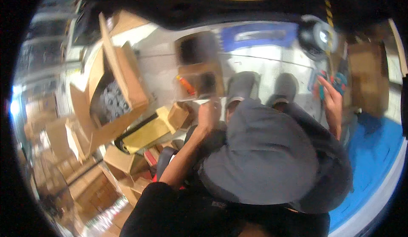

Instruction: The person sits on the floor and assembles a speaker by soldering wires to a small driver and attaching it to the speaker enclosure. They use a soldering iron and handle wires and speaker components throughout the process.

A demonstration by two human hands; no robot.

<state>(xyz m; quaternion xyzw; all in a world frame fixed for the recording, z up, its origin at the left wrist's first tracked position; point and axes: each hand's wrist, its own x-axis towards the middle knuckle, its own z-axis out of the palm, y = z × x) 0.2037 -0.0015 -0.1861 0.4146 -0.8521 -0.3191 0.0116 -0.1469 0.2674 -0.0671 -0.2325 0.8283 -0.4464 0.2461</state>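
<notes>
Head view: L hand (208,115) is seen curled nearly closed, blurred; any grip can't be told. Just beyond it, an orange item (185,85) is spotted atop brown cardbd (219,81). R hand (332,101) is seen w/ fingers part-bent at a teal-and-red tool (338,82), L of a brown carton (369,73); whether it's gripped can't be told, too blurry.
</notes>
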